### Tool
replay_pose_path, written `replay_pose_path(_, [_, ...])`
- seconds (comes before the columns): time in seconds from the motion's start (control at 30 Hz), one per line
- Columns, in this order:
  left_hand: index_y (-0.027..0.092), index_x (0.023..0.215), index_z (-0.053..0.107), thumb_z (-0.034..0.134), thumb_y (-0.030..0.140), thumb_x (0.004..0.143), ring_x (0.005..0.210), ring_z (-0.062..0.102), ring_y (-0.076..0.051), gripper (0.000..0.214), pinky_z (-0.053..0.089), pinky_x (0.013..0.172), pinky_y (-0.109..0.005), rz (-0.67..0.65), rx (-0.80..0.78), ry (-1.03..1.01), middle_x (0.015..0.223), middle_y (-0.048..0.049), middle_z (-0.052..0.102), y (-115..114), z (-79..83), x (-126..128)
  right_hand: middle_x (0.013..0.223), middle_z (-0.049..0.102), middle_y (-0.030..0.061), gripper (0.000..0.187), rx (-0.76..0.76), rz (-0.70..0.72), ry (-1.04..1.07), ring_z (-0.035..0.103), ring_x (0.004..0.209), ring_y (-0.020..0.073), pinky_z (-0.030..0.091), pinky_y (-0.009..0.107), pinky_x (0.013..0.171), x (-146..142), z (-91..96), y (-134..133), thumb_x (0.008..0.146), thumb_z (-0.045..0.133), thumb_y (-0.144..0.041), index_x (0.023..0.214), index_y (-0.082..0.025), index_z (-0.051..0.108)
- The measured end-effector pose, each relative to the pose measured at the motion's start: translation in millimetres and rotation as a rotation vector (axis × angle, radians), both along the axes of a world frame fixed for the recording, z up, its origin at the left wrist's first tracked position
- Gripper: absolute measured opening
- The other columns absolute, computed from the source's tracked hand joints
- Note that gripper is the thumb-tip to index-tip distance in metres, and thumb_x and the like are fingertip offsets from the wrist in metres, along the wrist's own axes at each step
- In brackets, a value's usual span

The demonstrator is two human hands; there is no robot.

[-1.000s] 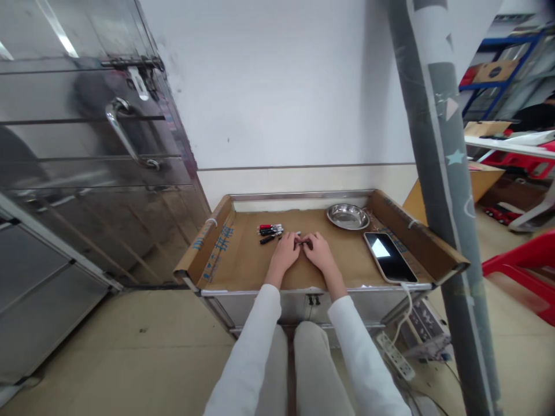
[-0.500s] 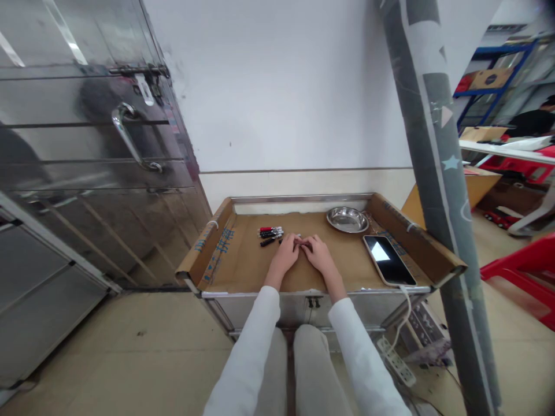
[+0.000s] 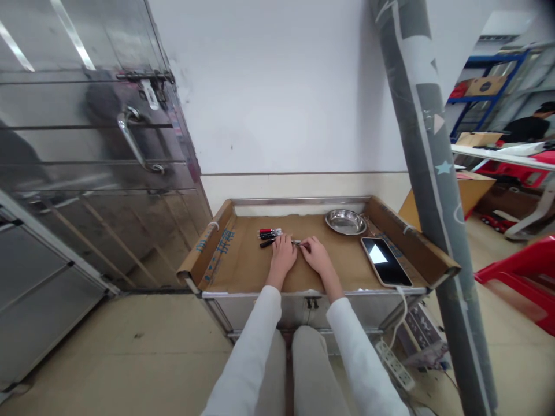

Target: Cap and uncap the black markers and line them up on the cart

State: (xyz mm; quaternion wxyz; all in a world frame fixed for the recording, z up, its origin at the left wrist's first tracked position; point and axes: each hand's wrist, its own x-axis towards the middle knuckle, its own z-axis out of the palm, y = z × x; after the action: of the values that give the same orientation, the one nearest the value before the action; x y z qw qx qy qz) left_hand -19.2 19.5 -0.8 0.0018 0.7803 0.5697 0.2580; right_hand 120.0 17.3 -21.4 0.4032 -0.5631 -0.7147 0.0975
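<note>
My right hand (image 3: 316, 254) is closed, its fingertips pinching a slim dark and silver pen (image 3: 297, 242) above the cardboard-lined tray table (image 3: 247, 266). The pen points left toward my left hand (image 3: 283, 255). My left hand lies with its fingers stretched forward at the right end of a small row of pens (image 3: 269, 232), partly covering them. The row has a red pen on the far side and several black ones, with silver ends to the right. Whether the left fingertips press on a pen is hidden.
A round steel dish (image 3: 346, 222) stands at the back right. In front of it lies a phone (image 3: 385, 262) with a white cable (image 3: 404, 312). Folded cardboard walls (image 3: 411, 240) edge both sides. A tall grey roll (image 3: 433, 167) leans at the right, beside a red stool (image 3: 520, 277).
My hands were together over the middle; now they are apart. My left hand has shifted left to the pens, and the pen in my right hand shows between them.
</note>
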Motion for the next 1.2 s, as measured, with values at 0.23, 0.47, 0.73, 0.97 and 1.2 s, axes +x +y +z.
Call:
replay_pose_path(0.23, [0.019, 0.105, 0.056, 0.039, 0.02, 0.094, 0.114, 0.048, -0.027, 0.021, 0.039, 0.096, -0.042, 0.006, -0.015, 0.073, 0.115, -0.0111, 0.059, -1.4, 2.0, -1.8, 0.091, 0.062, 0.0057, 0.011, 0.009, -0.002, -0.006, 0.058, 0.086, 0.0167, 0.045, 0.027, 0.083, -0.2, 1.3, -0.5, 0.087, 0.05, -0.017, 0.087, -0.019, 0.06])
replay_pose_path(0.47, [0.019, 0.1, 0.056, 0.04, 0.018, 0.092, 0.111, 0.048, -0.029, 0.018, 0.038, 0.095, -0.045, -0.016, -0.013, -0.007, 0.112, -0.0129, 0.059, -1.7, 1.5, -1.7, 0.093, 0.063, 0.0069, 0.013, -0.006, -0.115, -0.051, 0.059, 0.086, 0.0172, 0.043, 0.027, 0.081, -0.5, 6.7, -4.6, 0.088, 0.048, -0.019, 0.089, -0.018, 0.061])
replay_pose_path(0.73, [0.019, 0.104, 0.057, 0.041, 0.019, 0.093, 0.11, 0.049, -0.028, 0.019, 0.037, 0.094, -0.044, -0.003, -0.018, 0.026, 0.112, -0.0119, 0.059, -2.4, 2.9, -2.0, 0.096, 0.064, 0.0076, 0.014, -0.037, -0.269, -0.125, 0.06, 0.086, 0.017, 0.04, 0.026, 0.077, -2.1, 12.8, -9.0, 0.089, 0.048, -0.018, 0.089, -0.017, 0.062])
replay_pose_path(0.97, [0.019, 0.103, 0.057, 0.04, 0.02, 0.094, 0.111, 0.048, -0.028, 0.02, 0.036, 0.094, -0.044, -0.032, -0.031, 0.023, 0.111, -0.0104, 0.06, -4.2, 4.8, -2.8, 0.096, 0.064, 0.0084, 0.013, -0.06, -0.337, -0.163, 0.059, 0.084, 0.0173, 0.038, 0.026, 0.073, -3.0, 12.6, -9.9, 0.09, 0.05, -0.019, 0.089, -0.016, 0.062])
replay_pose_path(1.2, [0.022, 0.102, 0.059, 0.046, 0.023, 0.092, 0.11, 0.048, -0.025, 0.016, 0.035, 0.093, -0.041, -0.097, -0.068, -0.01, 0.112, -0.0065, 0.061, -3.4, 3.1, -5.4, 0.093, 0.064, 0.0066, 0.012, -0.049, -0.293, -0.115, 0.059, 0.088, 0.0173, 0.038, 0.026, 0.076, 0.1, 5.8, -8.3, 0.09, 0.049, -0.019, 0.087, -0.018, 0.061])
